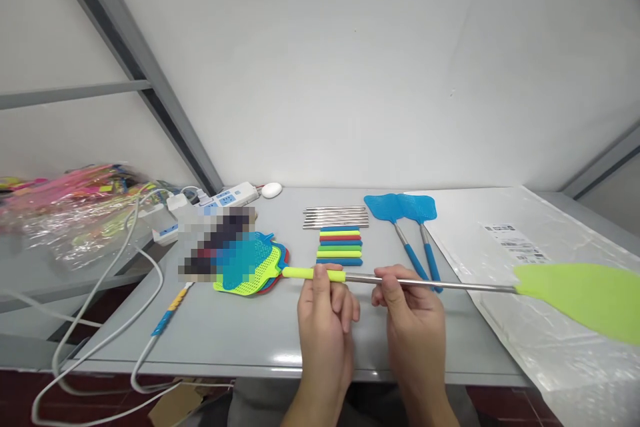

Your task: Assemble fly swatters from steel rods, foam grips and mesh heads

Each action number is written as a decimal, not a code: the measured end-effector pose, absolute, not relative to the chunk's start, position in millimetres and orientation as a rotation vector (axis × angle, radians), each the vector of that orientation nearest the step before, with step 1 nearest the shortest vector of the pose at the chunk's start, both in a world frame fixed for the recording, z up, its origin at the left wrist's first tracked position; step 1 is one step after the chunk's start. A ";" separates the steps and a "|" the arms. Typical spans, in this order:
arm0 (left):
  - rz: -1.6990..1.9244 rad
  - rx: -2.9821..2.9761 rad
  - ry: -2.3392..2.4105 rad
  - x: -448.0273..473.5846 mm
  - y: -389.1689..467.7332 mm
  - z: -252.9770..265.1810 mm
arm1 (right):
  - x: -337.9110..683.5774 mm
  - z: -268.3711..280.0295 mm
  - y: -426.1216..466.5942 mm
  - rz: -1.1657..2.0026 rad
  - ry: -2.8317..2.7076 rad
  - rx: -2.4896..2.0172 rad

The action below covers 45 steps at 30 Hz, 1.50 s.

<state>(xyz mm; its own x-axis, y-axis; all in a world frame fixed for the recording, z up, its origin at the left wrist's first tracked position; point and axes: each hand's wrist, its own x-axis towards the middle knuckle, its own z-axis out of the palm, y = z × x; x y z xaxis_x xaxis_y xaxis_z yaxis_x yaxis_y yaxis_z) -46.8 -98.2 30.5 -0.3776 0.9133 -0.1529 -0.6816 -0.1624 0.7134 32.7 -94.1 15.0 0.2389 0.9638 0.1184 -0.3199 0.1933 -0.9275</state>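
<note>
A yellow-green fly swatter (575,297) lies across both hands above the table's front half, its head pointing right. My left hand (325,320) is closed on its yellow-green handle sleeve (299,273). Farther right, my right hand (413,320) grips the bare metal rod (470,286). Just beyond my hands lie several coloured handle sleeves (340,248) in a stack of rows, with several metal rods (335,217) behind them. To the left is a pile of loose swatter heads (263,270) in yellow-green, blue and red. Two blue fly swatters (425,207) with blue handles lie behind my right hand.
A white power strip (240,196) with plugs and cables stands at the back left, next to a white mouse-like object (271,190). Plastic-wrapped coloured items (85,207) are at far left. White plastic packaging (500,327) covers the table's right side. A pixelated patch hides something left.
</note>
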 end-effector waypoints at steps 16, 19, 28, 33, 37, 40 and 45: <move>2.004 0.372 0.932 -112.4 -92.9 37.5 | 66.3 34.9 -77.8 1.276 -0.480 -0.802; 2.010 0.346 0.906 -113.9 -92.7 37.8 | 68.3 35.8 -81.5 1.173 -0.581 -0.812; 2.041 0.288 0.892 -128.4 -92.7 41.3 | 89.9 39.1 -73.1 0.851 -0.481 -0.840; 2.025 0.286 0.874 -104.3 -96.0 47.8 | 63.5 39.4 -85.2 0.816 -0.430 -0.934; 1.996 0.407 0.842 -82.0 -103.6 55.2 | 34.1 34.8 -92.7 1.022 -0.431 -0.932; 1.994 0.488 0.847 -81.7 -104.9 57.1 | 32.0 31.2 -91.6 1.078 -0.486 -0.898; 1.828 0.495 0.858 -98.2 -98.7 51.1 | 46.8 28.8 -88.0 1.027 -0.564 -0.969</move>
